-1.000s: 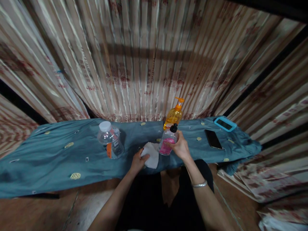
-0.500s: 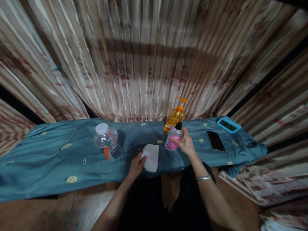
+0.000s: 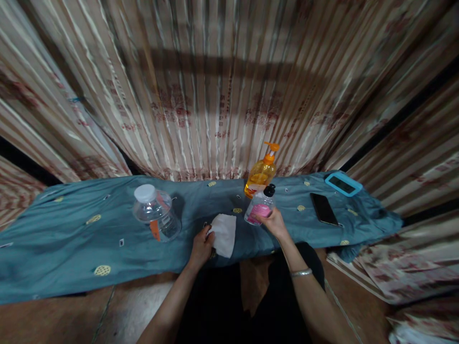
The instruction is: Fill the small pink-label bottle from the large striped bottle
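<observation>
My left hand (image 3: 202, 246) pinches the left edge of a white cloth (image 3: 224, 235), which hangs over the front part of the covered table. Just right of it, my right hand (image 3: 274, 222) is closed around the lower part of a clear pump bottle (image 3: 259, 210) with a pink label and black top. The bottle leans slightly to the right. Close behind stands a pump bottle of orange-yellow liquid (image 3: 261, 174) with an orange pump head, partly hidden by the clear one.
A large clear plastic jar (image 3: 159, 217) with a white lid stands left on the teal tablecloth (image 3: 71, 239). To the right lie a black phone (image 3: 323, 209) and a blue-framed device (image 3: 343, 183). Patterned curtains (image 3: 215, 95) hang behind and at both sides.
My right hand has slid lower on the clear bottle, which now tilts a little more to the right. The left hand still grips the cloth. The view has shifted slightly.
</observation>
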Motion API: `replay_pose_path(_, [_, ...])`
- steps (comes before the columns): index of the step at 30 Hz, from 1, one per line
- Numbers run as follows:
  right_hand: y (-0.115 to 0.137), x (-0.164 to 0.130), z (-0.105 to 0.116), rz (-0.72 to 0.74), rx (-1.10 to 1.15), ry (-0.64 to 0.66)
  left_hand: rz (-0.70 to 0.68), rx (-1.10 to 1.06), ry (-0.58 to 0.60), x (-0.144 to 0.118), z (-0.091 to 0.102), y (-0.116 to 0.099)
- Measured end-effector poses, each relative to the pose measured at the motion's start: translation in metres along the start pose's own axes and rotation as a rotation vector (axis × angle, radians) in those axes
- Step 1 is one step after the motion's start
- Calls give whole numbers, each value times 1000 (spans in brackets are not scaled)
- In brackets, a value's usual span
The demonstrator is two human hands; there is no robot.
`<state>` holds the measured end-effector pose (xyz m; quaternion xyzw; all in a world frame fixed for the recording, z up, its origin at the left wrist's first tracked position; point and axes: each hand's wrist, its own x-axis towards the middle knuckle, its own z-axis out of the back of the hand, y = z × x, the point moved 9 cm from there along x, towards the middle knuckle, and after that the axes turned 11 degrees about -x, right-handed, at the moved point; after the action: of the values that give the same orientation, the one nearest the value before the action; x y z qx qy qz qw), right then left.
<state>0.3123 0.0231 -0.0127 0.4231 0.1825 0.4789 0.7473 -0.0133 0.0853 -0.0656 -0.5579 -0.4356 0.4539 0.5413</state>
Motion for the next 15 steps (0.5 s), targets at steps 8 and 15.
replay_pose_path(8, [9, -13, -31, 18, 28, 122, 49, -193, -15, 5, -22, -8])
replay_pose_path(15, [29, -26, -46, 75, 59, 141, -8, -328, 93, 20, -85, -62])
